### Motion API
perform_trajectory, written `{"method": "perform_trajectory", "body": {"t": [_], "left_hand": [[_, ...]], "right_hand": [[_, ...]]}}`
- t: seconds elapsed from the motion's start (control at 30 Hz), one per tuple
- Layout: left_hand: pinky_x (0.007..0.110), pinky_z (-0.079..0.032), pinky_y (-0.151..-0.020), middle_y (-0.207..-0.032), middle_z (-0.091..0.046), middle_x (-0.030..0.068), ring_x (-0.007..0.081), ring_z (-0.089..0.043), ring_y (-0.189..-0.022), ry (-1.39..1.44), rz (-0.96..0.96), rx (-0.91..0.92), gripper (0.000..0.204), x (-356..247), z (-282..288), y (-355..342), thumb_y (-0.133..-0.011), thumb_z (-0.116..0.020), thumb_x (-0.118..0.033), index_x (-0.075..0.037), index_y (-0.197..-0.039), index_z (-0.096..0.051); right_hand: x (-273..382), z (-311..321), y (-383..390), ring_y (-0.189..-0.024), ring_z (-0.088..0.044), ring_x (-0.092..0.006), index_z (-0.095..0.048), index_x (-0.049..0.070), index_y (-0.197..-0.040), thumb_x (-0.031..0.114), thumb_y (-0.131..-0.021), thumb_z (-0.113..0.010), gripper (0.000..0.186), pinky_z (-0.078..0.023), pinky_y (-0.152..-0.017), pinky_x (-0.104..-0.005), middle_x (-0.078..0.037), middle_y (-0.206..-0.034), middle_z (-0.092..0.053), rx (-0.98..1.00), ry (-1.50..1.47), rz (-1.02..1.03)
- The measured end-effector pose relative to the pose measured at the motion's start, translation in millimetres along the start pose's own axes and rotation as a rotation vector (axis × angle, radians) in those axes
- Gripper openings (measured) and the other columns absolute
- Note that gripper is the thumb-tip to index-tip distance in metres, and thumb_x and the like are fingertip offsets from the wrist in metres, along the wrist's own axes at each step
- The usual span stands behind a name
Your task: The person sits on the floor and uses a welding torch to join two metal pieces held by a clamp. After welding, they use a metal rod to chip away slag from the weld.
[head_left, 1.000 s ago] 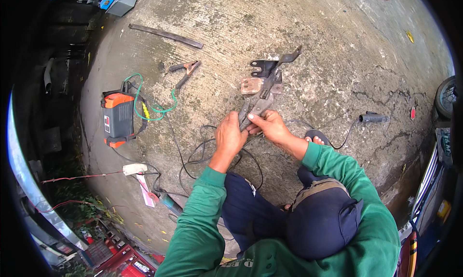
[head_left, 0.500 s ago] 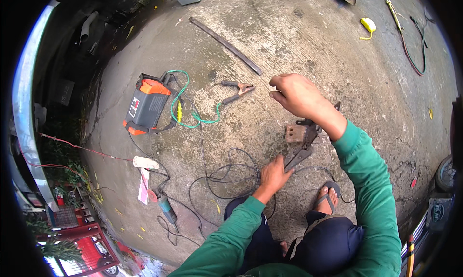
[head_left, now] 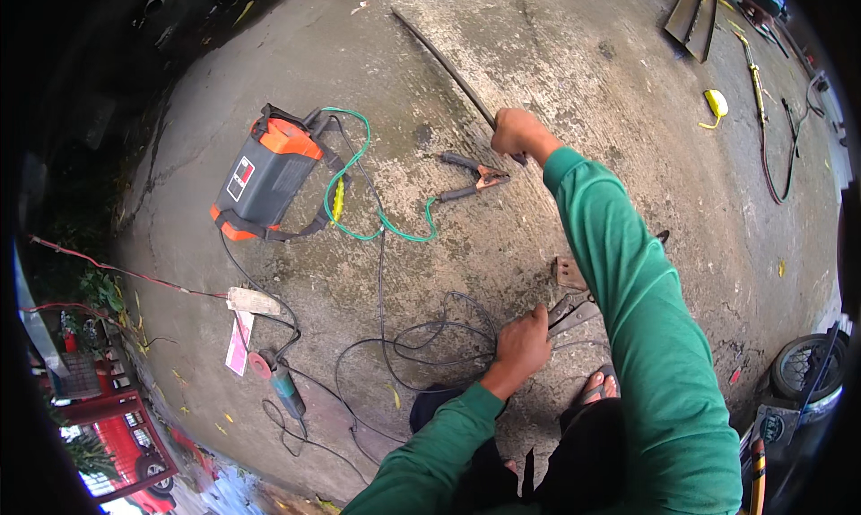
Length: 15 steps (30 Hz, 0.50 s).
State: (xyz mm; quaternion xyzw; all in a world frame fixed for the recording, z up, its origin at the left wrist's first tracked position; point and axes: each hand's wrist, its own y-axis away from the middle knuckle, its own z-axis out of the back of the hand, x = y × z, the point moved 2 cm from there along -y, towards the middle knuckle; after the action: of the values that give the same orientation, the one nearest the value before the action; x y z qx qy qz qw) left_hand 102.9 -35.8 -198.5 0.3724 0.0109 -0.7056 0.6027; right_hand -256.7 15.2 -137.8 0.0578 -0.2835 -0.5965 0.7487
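Note:
My right hand (head_left: 522, 135) is closed around the near end of a long dark metal bar (head_left: 446, 64), which slants away to the far left. My left hand (head_left: 523, 346) is closed on the handle end of grey locking pliers (head_left: 576, 316) near my feet. Beside the pliers lies a rusty metal block with holes (head_left: 569, 273); my right sleeve hides part of the pliers and what they clamp. Left of my right hand rests a copper-jawed earth clamp (head_left: 491, 178) on a green cable.
An orange and grey welding machine (head_left: 269, 174) stands on the concrete at left. An angle grinder (head_left: 285, 389) and looped black cable (head_left: 421, 336) lie nearer. A yellow tape measure (head_left: 715, 107), a torch-like tool with hose (head_left: 755, 89) and metal channel pieces (head_left: 692, 17) lie far right.
My right hand has moved forward and left and taken hold of the bar's near end. My left hand stays at the pliers. The whole view has shifted slightly.

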Motion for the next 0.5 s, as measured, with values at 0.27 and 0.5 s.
{"method": "perform_trajectory", "body": {"t": [0.27, 0.5], "left_hand": [[0.053, -0.056, -0.088, -0.112, -0.069, 0.0221, 0.0425, -0.071, -0.102, -0.139, -0.148, -0.215, 0.053, -9, 9, 4, -0.083, -0.077, -0.014, -0.002, -0.129, -0.052], [0.058, -0.054, -0.086, -0.102, -0.075, 0.0213, 0.0455, -0.072, -0.097, -0.165, 0.049, -0.124, 0.048, -28, 19, -11, -0.084, -0.082, -0.022, -0.004, -0.122, -0.057]], "right_hand": [[-110, 220, 163, -0.052, -0.059, -0.0164, -0.077, 0.002, -0.094, 0.027, -0.094, -0.075, 0.025, -0.047, -0.045, -0.0337, -0.005, -0.066, -0.064, -0.005, -0.311, -0.002], [-195, 227, 413, -0.061, -0.071, -0.0192, -0.066, -0.003, -0.124, 0.008, -0.091, -0.065, 0.035, -0.057, -0.053, -0.0317, -0.015, -0.081, -0.075, -0.128, -0.517, -0.150]]}}
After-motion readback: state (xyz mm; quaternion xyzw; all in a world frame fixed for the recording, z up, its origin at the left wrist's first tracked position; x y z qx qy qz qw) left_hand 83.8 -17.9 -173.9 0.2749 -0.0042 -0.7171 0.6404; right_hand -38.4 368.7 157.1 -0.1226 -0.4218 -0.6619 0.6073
